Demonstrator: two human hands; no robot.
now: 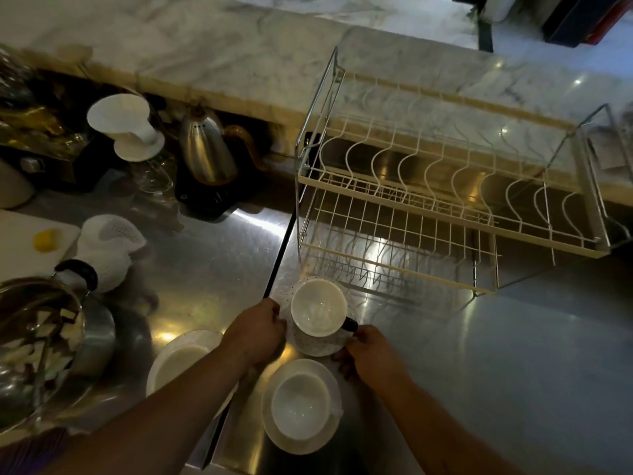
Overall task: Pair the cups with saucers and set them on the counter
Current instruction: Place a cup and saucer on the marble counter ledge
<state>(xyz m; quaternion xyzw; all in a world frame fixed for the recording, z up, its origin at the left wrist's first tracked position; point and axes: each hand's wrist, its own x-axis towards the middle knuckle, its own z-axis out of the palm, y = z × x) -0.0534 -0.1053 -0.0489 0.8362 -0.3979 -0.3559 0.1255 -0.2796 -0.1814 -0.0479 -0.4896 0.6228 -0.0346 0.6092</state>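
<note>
Left hand (255,329) and right hand (368,354) pinch the dotted saucer (315,347); any tilt and the cup (318,311) probably slides off.

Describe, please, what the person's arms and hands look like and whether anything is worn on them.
The left forearm and right forearm are bare to the frame's edge: no sleeves show. The left hand and right hand wear no gloves, and no watch, bracelet or ring is visible in dim light.

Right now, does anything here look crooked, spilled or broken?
Nothing spilled or broken. Only the dark-handled cup seems off-centre, toward the far rim of the dotted saucer that the left hand and right hand grip; the near cup sits centred on its plain saucer.
</note>
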